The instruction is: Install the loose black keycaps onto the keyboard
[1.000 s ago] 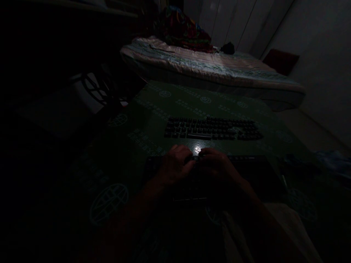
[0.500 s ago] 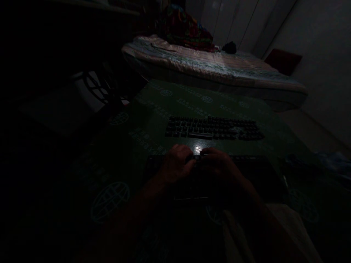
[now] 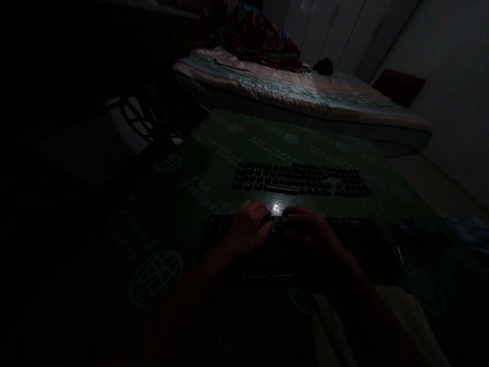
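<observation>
Left hand (image 3: 248,224) and right hand (image 3: 308,228) at a dark keyboard (image 3: 273,257), dim light.
Keyboard lies flat on the green table (image 3: 214,173); fingers of both hands bent at its far rows. I cannot tell whether either hand grips anything: too dark. Just beyond, detached keycaps (image 3: 281,189) lie in rows. Farther off: a bed (image 3: 313,99) bearing a red patterned blanket (image 3: 263,43).

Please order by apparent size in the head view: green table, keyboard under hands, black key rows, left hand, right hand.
1. Green table
2. Keyboard
3. Black key rows
Left hand and right hand look alike, both smallest: unranked.
</observation>
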A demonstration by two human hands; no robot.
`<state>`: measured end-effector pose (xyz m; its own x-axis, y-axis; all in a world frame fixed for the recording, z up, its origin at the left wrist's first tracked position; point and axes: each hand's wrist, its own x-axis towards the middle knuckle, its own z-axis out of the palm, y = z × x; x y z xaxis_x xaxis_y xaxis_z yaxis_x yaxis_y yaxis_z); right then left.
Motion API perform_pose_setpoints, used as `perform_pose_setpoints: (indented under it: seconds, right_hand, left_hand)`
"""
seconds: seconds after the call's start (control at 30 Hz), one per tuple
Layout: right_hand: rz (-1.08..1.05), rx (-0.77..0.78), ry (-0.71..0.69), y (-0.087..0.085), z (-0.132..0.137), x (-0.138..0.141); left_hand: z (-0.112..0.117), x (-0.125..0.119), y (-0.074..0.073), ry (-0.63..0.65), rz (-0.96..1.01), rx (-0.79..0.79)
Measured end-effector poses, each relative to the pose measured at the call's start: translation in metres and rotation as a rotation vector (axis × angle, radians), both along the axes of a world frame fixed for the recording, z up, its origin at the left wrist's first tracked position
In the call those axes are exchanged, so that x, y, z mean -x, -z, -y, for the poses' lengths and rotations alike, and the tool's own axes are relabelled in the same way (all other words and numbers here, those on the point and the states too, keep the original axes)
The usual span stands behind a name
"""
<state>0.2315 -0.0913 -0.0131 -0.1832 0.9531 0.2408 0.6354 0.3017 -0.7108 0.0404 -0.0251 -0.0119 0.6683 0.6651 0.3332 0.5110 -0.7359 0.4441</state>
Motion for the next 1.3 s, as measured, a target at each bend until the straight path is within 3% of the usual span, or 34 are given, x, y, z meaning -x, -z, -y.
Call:
perform_pose_setpoints:
  seconds: [0.6,1.3]
  right_hand:
    - [0.118,-0.092,-0.031,0.0009,-0.0037,0.0060]
    - [0.103,-0.077,-0.029,0.0003,-0.0025,0.0069]
  left_hand:
    - [-0.0017,0.0000,0.0043,0.001,-0.002,-0.020]
    - [-0.0004,-0.0006,0.0011,-0.007,-0.029,-0.030]
